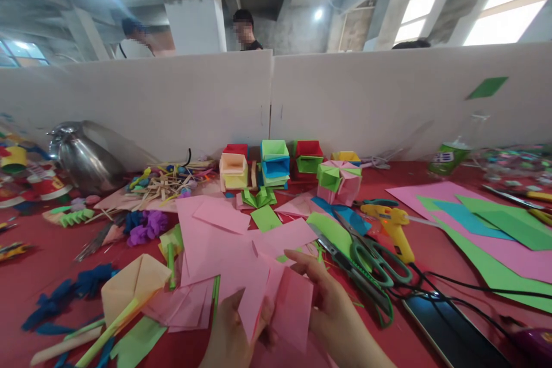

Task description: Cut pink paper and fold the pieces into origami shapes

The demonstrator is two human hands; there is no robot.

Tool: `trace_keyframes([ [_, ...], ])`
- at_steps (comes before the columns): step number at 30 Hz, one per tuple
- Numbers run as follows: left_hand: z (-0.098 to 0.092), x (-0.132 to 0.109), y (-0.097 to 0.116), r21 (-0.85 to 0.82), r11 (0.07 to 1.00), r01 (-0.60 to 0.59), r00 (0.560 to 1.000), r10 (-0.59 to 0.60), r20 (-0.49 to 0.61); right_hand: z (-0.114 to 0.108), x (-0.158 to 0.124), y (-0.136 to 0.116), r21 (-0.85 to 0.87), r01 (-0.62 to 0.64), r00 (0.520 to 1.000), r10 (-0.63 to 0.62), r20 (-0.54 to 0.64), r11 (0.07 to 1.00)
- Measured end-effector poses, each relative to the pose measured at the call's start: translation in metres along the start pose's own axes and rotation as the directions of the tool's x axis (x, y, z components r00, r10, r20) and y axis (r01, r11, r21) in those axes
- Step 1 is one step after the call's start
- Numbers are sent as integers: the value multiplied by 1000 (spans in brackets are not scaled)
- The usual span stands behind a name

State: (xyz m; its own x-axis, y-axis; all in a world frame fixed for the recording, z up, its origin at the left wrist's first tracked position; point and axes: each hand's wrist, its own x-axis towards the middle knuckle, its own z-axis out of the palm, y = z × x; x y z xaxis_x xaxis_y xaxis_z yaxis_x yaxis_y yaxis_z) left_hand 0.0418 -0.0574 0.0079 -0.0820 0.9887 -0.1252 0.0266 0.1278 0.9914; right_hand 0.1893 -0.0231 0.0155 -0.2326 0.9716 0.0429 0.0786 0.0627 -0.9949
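Low in the middle of the view, both my hands hold a folded pink paper piece (pixel 284 305). My left hand (pixel 230 333) pinches its left flap from below, thumb up against the paper. My right hand (pixel 334 310) wraps its fingers round the right side, with the forefinger lying along the top edge. More loose pink sheets (pixel 224 241) lie on the red table (pixel 431 253) just beyond. Green-handled scissors (pixel 366 259) rest to the right of my right hand.
A yellow glue gun (pixel 394 227) and its black cable lie right of the scissors, a phone (pixel 452 333) nearer me. Folded paper boxes (pixel 276 164) stand at the white partition (pixel 345 98). Large coloured sheets (pixel 495 236) sit far right, a metal kettle (pixel 84 152) and paper flowers left. People stand behind the partition.
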Motion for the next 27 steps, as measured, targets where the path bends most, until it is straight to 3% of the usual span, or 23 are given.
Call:
trace_keyframes([
  [5,-2,3,0,-42,999,32,999,-30,44,-2,-3,-8,-115,91,995,-96,-38,989],
  [11,5,6,-7,-76,997,-20,997,14,-79,-3,2,-12,133,-69,992,54,111,989],
  [17,0,3,-8,-60,992,-113,990,117,82,-3,2,-17,140,-86,994,75,83,986],
  [25,-11,-6,-14,36,999,-10,989,15,-149,1,0,-12,202,-151,986,132,107,968],
  [27,-9,-7,-14,44,998,37,989,-31,-144,0,2,-12,183,-131,989,116,90,974],
])
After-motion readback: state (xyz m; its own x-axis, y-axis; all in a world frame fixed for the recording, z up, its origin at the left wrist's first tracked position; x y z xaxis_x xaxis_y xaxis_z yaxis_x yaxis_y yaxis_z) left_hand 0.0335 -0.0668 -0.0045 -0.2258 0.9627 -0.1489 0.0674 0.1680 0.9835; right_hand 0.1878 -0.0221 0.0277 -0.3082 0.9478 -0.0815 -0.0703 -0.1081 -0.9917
